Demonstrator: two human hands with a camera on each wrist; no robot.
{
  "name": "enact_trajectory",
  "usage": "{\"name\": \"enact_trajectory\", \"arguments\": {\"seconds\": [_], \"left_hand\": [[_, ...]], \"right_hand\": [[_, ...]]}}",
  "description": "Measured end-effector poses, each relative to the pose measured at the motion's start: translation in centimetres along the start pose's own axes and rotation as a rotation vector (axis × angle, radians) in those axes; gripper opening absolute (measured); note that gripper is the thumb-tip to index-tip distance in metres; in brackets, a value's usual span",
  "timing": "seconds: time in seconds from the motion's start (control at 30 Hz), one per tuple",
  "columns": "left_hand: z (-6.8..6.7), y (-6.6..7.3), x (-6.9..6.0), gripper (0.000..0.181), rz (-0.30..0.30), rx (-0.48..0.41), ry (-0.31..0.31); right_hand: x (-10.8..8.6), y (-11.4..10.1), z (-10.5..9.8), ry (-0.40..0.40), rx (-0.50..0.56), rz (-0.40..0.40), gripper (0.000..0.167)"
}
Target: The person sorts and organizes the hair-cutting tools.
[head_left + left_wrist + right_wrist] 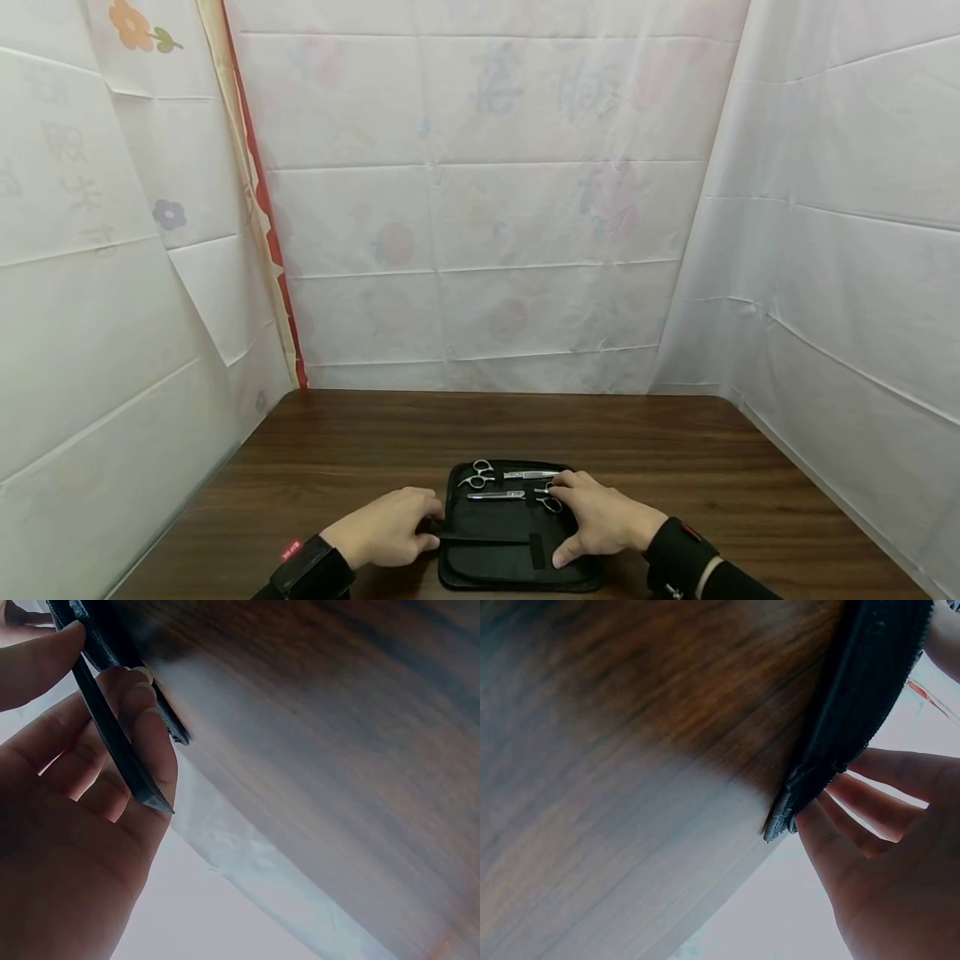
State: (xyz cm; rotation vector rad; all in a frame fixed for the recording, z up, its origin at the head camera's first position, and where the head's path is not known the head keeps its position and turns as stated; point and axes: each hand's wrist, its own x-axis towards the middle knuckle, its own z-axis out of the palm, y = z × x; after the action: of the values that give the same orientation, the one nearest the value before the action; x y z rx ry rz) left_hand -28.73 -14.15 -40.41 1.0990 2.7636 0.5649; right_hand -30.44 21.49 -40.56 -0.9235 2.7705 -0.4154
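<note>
A black zip case (480, 562) lies on the table with two pairs of silver scissors in it. The far scissors (480, 475) have their rings on the left; the near scissors (498, 495) have theirs on the right. My left hand (393, 525), at the case's left edge, pinches a slim black comb (112, 735) between thumb and fingers; its teeth cannot be made out. The comb reaches rightward across the case toward a small black loop (537, 551). My right hand (603, 517) rests on the case's right side, fairly straight fingers (821, 840) touching the zipped edge.
The brown wooden table (360, 429) extends around the case on all sides. White sheeting (480, 217) hangs behind it and along both sides. A red and cream strip (262, 200) runs down the back left corner.
</note>
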Motion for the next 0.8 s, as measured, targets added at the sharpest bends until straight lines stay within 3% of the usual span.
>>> {"name": "enact_trajectory", "arguments": {"seconds": [0.8], "left_hand": [[0.1, 1.6, 0.5, 0.019, 0.046, 0.061, 0.023]], "right_hand": [[0.1, 0.2, 0.1, 0.002, -0.004, -0.002, 0.093]]}}
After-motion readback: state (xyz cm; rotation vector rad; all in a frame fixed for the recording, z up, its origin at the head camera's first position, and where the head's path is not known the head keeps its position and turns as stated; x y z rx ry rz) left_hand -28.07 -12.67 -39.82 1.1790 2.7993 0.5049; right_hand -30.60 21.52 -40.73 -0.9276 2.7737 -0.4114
